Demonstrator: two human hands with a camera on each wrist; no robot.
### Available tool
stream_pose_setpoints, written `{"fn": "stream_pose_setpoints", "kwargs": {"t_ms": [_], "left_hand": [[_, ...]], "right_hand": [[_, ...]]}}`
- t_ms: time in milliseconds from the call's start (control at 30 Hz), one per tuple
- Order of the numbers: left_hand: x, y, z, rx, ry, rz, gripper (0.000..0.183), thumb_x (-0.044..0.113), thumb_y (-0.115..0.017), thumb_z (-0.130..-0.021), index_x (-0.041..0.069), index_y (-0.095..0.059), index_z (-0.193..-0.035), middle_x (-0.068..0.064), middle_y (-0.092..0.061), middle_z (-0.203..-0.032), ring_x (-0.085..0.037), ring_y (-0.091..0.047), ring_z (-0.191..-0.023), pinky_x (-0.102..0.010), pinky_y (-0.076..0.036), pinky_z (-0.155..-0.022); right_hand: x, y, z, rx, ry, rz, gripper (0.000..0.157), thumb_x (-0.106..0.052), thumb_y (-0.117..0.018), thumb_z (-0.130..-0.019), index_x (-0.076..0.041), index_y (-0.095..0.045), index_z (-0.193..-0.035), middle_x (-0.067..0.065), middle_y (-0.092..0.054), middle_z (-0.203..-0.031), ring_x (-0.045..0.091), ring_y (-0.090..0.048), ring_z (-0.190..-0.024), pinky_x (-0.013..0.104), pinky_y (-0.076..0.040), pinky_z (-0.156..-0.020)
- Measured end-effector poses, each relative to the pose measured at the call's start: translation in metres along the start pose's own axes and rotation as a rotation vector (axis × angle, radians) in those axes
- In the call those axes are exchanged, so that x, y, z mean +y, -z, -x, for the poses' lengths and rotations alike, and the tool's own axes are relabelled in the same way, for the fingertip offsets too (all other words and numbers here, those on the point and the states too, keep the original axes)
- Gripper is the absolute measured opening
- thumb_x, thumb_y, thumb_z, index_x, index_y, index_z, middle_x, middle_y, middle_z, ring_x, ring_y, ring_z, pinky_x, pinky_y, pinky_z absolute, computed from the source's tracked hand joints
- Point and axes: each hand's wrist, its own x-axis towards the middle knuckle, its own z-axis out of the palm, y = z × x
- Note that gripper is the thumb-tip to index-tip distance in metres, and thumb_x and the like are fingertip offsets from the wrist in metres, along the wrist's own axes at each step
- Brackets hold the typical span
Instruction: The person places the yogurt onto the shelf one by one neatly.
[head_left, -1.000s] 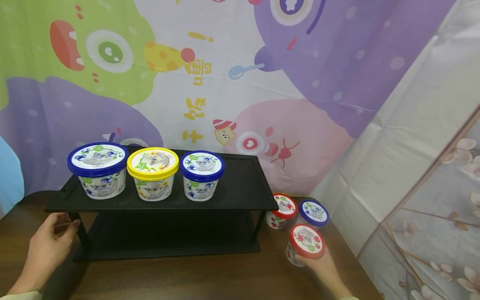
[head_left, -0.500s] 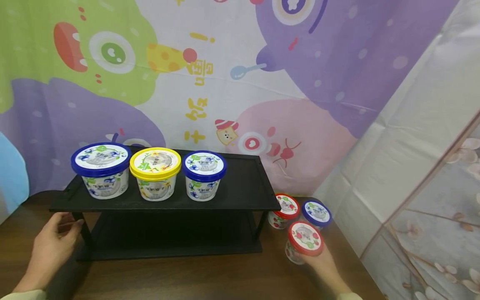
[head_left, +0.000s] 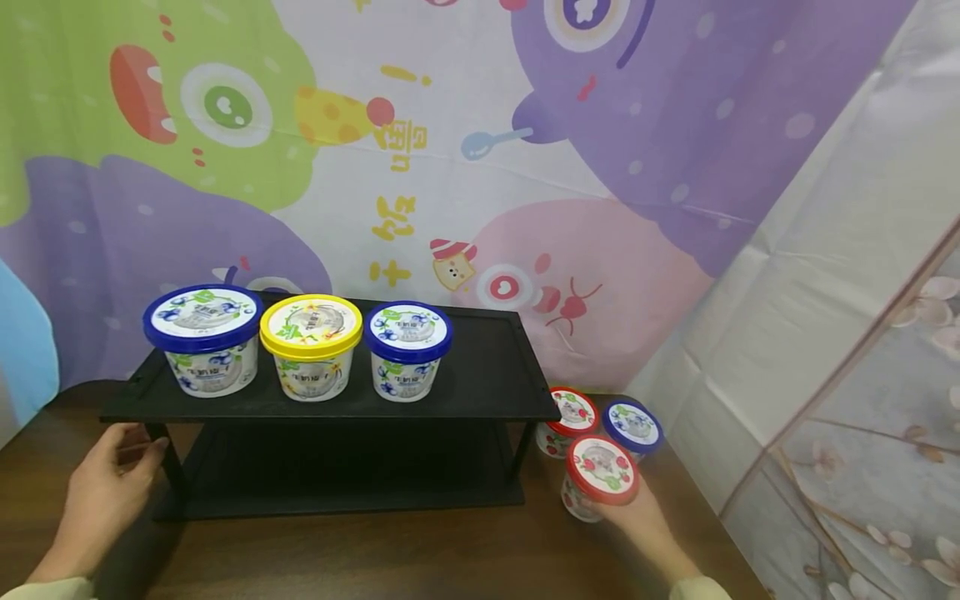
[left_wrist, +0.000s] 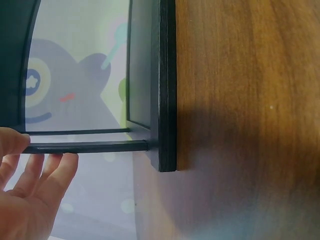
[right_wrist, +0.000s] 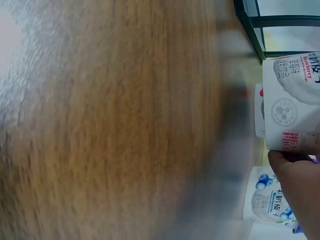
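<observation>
In the head view my left hand [head_left: 105, 492] is at the left end of a black two-tier rack [head_left: 480, 367]. The left wrist view shows its thumb and fingers pinching the rack's upright post [left_wrist: 100, 146] from either side. My right hand [head_left: 637, 521] grips a red-lidded strawberry tub [head_left: 602, 471] from its right side, lid up, beyond the rack's right end. A second red-lidded tub [head_left: 573, 412] and a blue-lidded blueberry tub [head_left: 633, 427] stand just behind it. Part of the held tub's side is hidden by my hand.
The upper shelf bears a large blue-lidded tub [head_left: 202, 321], a yellow-lidded tub [head_left: 311, 329] and a smaller blue-lidded tub [head_left: 408, 333]. A brown wooden table [head_left: 375, 554] lies beneath. A cartoon-printed cloth [head_left: 450, 175] hangs behind, and a pale flowered cloth [head_left: 847, 467] borders the right side.
The red-lidded tub in my right hand has moved slightly up and left in the head view. My left hand keeps its hold on the post, and the other tubs stay put.
</observation>
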Motion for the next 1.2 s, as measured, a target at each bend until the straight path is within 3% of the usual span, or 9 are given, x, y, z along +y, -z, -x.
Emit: {"fn": "stream_pose_setpoints", "kwargs": {"t_ms": [167, 300, 467, 600, 767, 967, 1200], "left_hand": [[-0.007, -0.002, -0.005, -0.011, 0.008, -0.001, 0.042, 0.016, -0.046, -0.096, -0.007, -0.038, -0.13, -0.038, -0.046, -0.12, -0.054, -0.048, -0.105, -0.062, -0.045, -0.073], [-0.025, -0.009, -0.014, -0.009, 0.02, -0.033, 0.045, 0.023, -0.045, -0.096, -0.004, -0.037, -0.131, -0.035, -0.048, -0.122, -0.051, -0.049, -0.105, -0.051, -0.05, -0.063], [-0.036, -0.014, -0.018, 0.014, 0.026, -0.041, 0.045, 0.026, -0.047, -0.096, -0.002, -0.039, -0.131, -0.032, -0.049, -0.121, -0.048, -0.05, -0.104, -0.044, -0.05, -0.057], [-0.024, -0.011, -0.011, 0.037, 0.011, -0.036, 0.04, 0.019, -0.049, -0.095, -0.004, -0.042, -0.126, -0.034, -0.05, -0.117, -0.048, -0.053, -0.1, -0.052, -0.05, -0.065], [-0.007, -0.002, -0.005, 0.004, -0.005, -0.011, 0.04, 0.015, -0.047, -0.095, -0.007, -0.04, -0.128, -0.038, -0.048, -0.117, -0.053, -0.05, -0.102, -0.061, -0.046, -0.07], [-0.009, -0.003, -0.007, 0.002, 0.023, -0.045, 0.041, 0.02, -0.047, -0.096, -0.003, -0.04, -0.129, -0.034, -0.048, -0.119, -0.047, -0.052, -0.101, -0.055, -0.049, -0.067], [-0.003, 0.0, -0.004, -0.022, 0.017, -0.016, 0.04, 0.014, -0.046, -0.096, -0.007, -0.038, -0.129, -0.037, -0.046, -0.119, -0.054, -0.047, -0.105, -0.062, -0.046, -0.072]], "right_hand": [[-0.008, -0.001, 0.003, -0.017, 0.001, 0.008, 0.075, -0.017, -0.081, -0.069, -0.004, -0.044, -0.133, 0.016, -0.059, -0.124, 0.017, -0.057, -0.109, 0.03, -0.046, -0.092], [-0.015, -0.002, 0.006, -0.035, 0.008, 0.03, 0.077, -0.017, -0.081, -0.069, -0.001, -0.043, -0.134, 0.018, -0.058, -0.125, 0.027, -0.055, -0.114, 0.034, -0.047, -0.092], [-0.023, -0.007, 0.007, -0.074, 0.042, -0.014, 0.077, -0.014, -0.081, -0.068, -0.002, -0.044, -0.134, 0.016, -0.058, -0.125, 0.019, -0.056, -0.112, 0.03, -0.046, -0.093], [-0.028, -0.012, 0.008, -0.101, 0.05, -0.062, 0.074, -0.01, -0.082, -0.067, -0.004, -0.046, -0.132, 0.014, -0.06, -0.123, 0.01, -0.057, -0.106, 0.025, -0.046, -0.09], [-0.034, -0.019, 0.008, -0.136, 0.022, -0.128, 0.077, -0.01, -0.083, -0.065, -0.009, -0.045, -0.133, 0.013, -0.06, -0.123, 0.018, -0.059, -0.111, 0.03, -0.048, -0.092], [-0.039, -0.026, 0.007, -0.158, 0.027, -0.123, 0.08, -0.01, -0.083, -0.064, -0.009, -0.044, -0.133, 0.013, -0.059, -0.124, 0.026, -0.057, -0.114, 0.032, -0.05, -0.091], [-0.043, -0.031, 0.007, -0.185, 0.046, -0.145, 0.079, -0.007, -0.083, -0.063, -0.008, -0.046, -0.132, 0.013, -0.06, -0.123, 0.023, -0.058, -0.112, 0.029, -0.049, -0.089]]}}
